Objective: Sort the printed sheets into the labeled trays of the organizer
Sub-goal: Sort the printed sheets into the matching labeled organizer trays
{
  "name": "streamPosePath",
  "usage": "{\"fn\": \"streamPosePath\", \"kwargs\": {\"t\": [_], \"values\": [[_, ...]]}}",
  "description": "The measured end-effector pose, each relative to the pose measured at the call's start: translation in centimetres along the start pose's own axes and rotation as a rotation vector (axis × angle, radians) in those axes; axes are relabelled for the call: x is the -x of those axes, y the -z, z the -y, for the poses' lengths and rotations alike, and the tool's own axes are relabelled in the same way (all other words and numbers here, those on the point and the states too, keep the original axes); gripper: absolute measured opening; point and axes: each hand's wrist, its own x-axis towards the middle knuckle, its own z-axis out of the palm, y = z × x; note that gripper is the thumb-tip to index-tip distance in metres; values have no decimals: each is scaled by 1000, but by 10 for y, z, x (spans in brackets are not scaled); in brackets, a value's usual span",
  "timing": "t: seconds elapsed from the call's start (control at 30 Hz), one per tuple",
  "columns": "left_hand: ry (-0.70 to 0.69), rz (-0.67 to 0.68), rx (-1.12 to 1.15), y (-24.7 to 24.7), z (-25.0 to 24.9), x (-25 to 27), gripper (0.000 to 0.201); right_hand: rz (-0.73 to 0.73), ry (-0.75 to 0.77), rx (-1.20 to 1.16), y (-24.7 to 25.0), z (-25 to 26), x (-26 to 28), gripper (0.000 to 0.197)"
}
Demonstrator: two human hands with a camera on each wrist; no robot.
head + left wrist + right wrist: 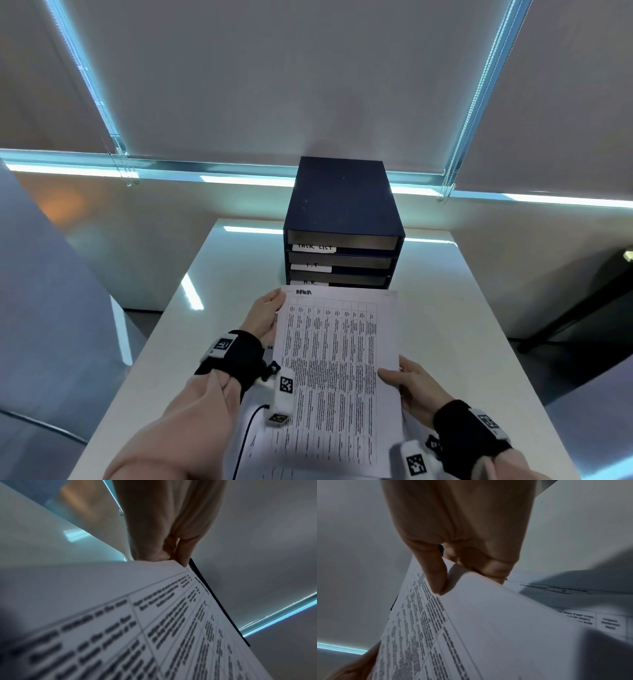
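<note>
A printed sheet with a table of text and a handwritten word at its top is held in the air in front of the dark blue organizer. My left hand pinches its upper left edge, also shown in the left wrist view with the left hand on the sheet. My right hand pinches the right edge, thumb on top; the right wrist view shows this right hand and sheet. The organizer's trays carry white labels. The sheet hides the lowest tray.
More printed sheets lie on the white table under the held one. A black cable runs by my left wrist. The organizer stands at the table's far edge against window blinds. A dark object sits off the table's right.
</note>
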Motion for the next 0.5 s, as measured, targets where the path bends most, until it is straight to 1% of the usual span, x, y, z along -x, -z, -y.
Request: {"fn": "streamPosePath", "kwargs": {"t": [0.07, 0.1, 0.17, 0.2, 0.23, 0.27, 0.3, 0.37, 0.4, 0.43, 0.5], "values": [[-3, -9, -4, 0, -1, -1, 25, -15, 21, -30, 0, -2, -1, 43], [-8, -20, 1, -1, -1, -3, 25, -32, 25, -43, 4, -8, -5, 51], [-15, -73, 22, 0, 0, -8, 24, -107, 26, -1, 9, -28, -14, 78], [-16, -122, -4, 1, 2, -12, 24, -154, 23, 45, 13, -42, -19, 88], [-12, -182, -78, 4, 6, -18, 26, -182, 14, 75, 16, -53, -23, 93], [-3, -237, -189, 7, 11, -23, 31, -198, 5, 90, 13, -58, -21, 93], [16, -262, -308, 8, 17, -26, 34, -190, -25, 68, 6, -56, -16, 86], [93, -241, -497, 13, 31, -29, 35, -198, -89, -4, 2, -44, -16, 64], [145, -203, -533, 14, 36, -28, 34, -206, -95, -24, 5, -38, -19, 60], [194, -176, -535, 17, 41, -28, 34, -203, -107, -8, 6, -30, -22, 66], [249, -154, -499, 19, 47, -27, 31, -240, -148, 82, 16, -25, -40, 76]]}}
